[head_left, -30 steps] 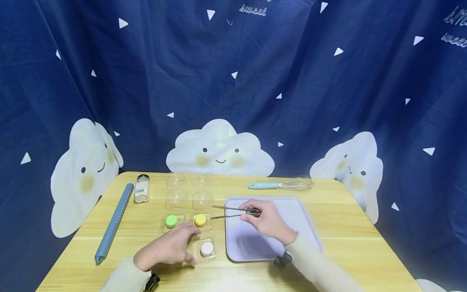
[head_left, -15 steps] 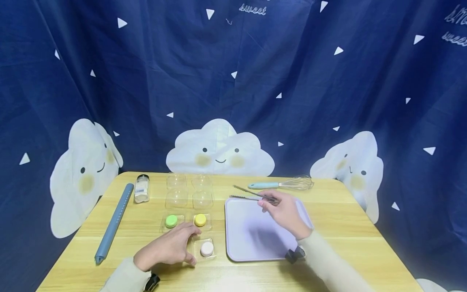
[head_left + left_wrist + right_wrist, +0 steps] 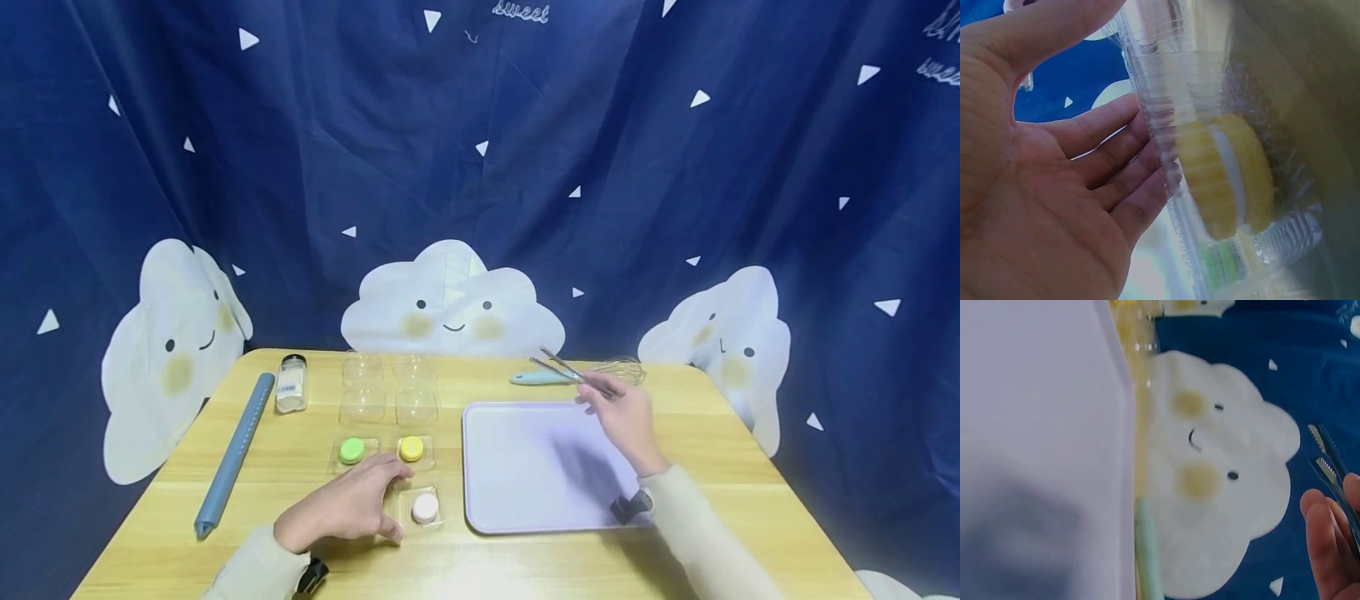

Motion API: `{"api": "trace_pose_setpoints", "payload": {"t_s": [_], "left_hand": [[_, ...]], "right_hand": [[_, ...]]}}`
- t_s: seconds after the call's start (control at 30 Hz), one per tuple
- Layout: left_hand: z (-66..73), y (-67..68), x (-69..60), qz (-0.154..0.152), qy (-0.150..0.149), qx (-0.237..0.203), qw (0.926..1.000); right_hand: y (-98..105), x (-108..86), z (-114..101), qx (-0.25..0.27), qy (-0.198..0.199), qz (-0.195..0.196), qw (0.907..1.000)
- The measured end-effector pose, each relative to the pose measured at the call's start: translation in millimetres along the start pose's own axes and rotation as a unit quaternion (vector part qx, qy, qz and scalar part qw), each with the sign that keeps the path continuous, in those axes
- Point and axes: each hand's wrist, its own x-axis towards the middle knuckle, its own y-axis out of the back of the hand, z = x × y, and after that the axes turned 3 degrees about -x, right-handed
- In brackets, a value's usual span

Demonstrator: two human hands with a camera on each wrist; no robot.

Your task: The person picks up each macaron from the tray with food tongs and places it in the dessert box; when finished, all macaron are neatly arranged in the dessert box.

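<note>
Navy curtain point(image 3: 300, 175) with smiling white clouds and small white triangles hangs behind a pale wooden worktop point(image 3: 750, 508). At far left, a blue rod point(image 3: 236, 454) lies slantwise, and just beyond it stands a clear jar point(image 3: 291, 387) with a black lid. Next comes a green macaron point(image 3: 352, 451) on a clear plastic base, with rounded clear plastic cups point(image 3: 364, 406) behind it. Nearer the front, the left hand point(image 3: 348, 504) reaches in from the left, its fingers released and gently bent, the thumb spread away from them. Just beyond its fingertips sits a yellow macaron point(image 3: 411, 448), and beside the gap between thumb and fingers a pale macaron point(image 3: 425, 508), each within clear plastic; whether the hand touches that plastic, I cannot tell. Further right, a lavender tray point(image 3: 510, 475) lies flat, with a blue-handled whisk point(image 3: 540, 378) behind its far edge. Above that edge, the right hand point(image 3: 624, 417) grasps metal tongs point(image 3: 564, 365) in its fingers, their serrated tips raised and parted.
</note>
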Motion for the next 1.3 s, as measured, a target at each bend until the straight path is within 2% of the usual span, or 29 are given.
{"api": "trace_pose_setpoints", "payload": {"t_s": [0.17,0.33,0.53,0.7,0.93,1.17,1.3], "left_hand": [[0.8,0.9,0.5,0.000,0.001,0.002,1.0000],[1.1,0.6,0.9,-0.001,0.002,0.000,1.0000],[1.6,1.3,1.6,0.000,-0.001,0.002,1.0000],[1.9,1.4,0.4,-0.002,0.004,0.002,1.0000],[1.6,-1.0,-0.5,-0.001,0.005,0.003,1.0000],[1.8,-0.8,-0.3,0.002,-0.004,0.013,0.9999],[1.4,-1.1,0.8,0.002,-0.008,0.020,0.9998]], "right_hand": [[10,6.1,16,-0.003,-0.029,0.033,0.9990],[20,8.4,33,0.023,-0.060,0.065,0.9958],[35,8.8,56,0.023,-0.081,0.074,0.9937],[51,5.5,75,0.012,-0.143,0.056,0.9881],[75,-5.2,100,-0.080,-0.208,0.032,0.9744],[95,-8.4,121,-0.143,-0.243,-0.001,0.9593],[100,-10.8,126,-0.164,-0.240,-0.018,0.9567]]}}
